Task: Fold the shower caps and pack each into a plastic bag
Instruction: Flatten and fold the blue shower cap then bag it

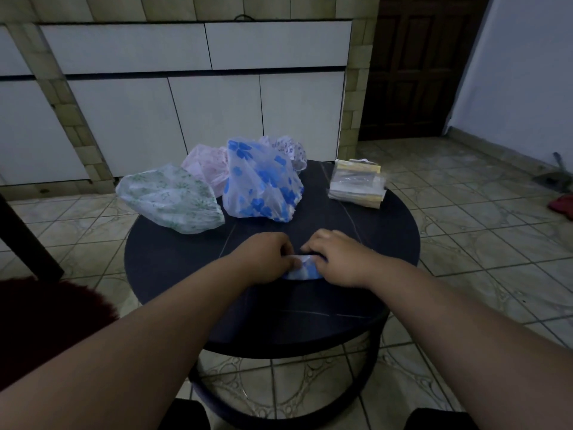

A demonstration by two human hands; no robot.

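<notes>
A small folded blue-flowered shower cap lies on the round dark table near its middle. My left hand pinches its left edge with curled fingers. My right hand covers its right side, fingers curled over it. Most of the folded cap is hidden under both hands. Behind them stand unfolded caps: a blue-flowered one, a green-patterned one, a pink one and a purple-printed one. A stack of clear plastic bags lies at the table's back right.
The table stands on a tiled floor. White cabinets line the wall behind, and a dark wooden door is at the back right. A dark red cushion sits at the left.
</notes>
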